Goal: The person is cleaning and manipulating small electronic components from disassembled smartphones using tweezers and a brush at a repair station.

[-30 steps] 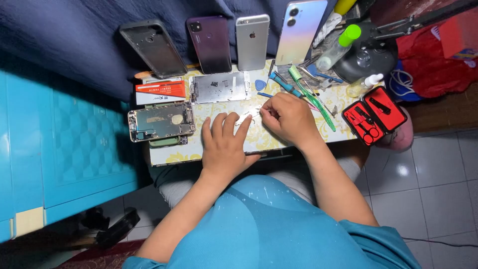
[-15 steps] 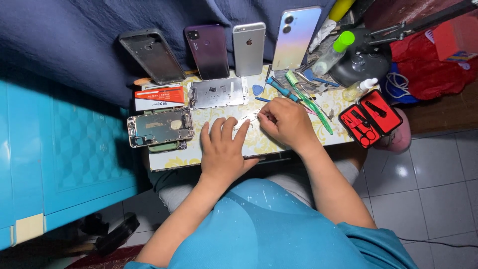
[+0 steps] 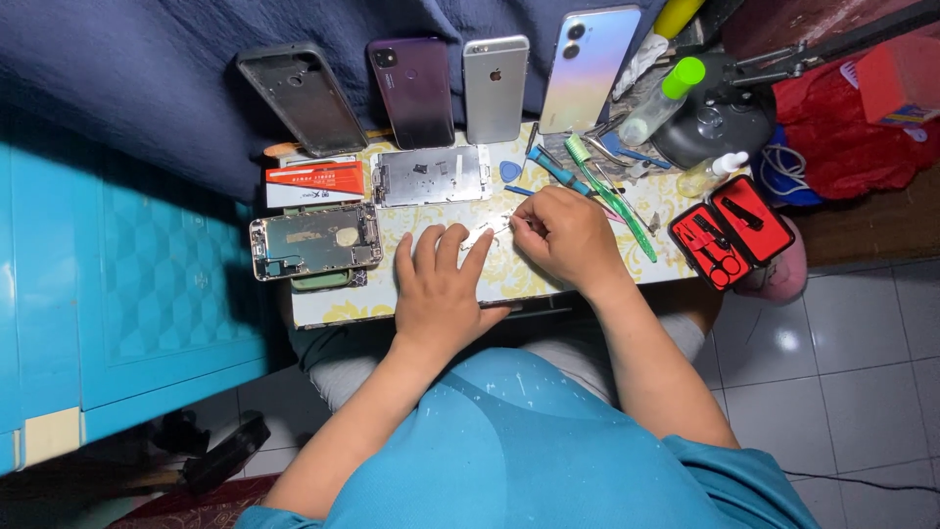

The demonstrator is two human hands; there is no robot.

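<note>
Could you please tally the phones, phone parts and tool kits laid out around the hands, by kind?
Phones leaning face-down in a row: 3
Empty phone frame: 1
Opened phone body: 1
Silver inner plate: 1
Red tool case: 1
Total: 7

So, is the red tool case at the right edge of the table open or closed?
Open. The red tool case lies spread flat in two halves, and small tools show against the dark lining inside, beside the right hand.
</note>
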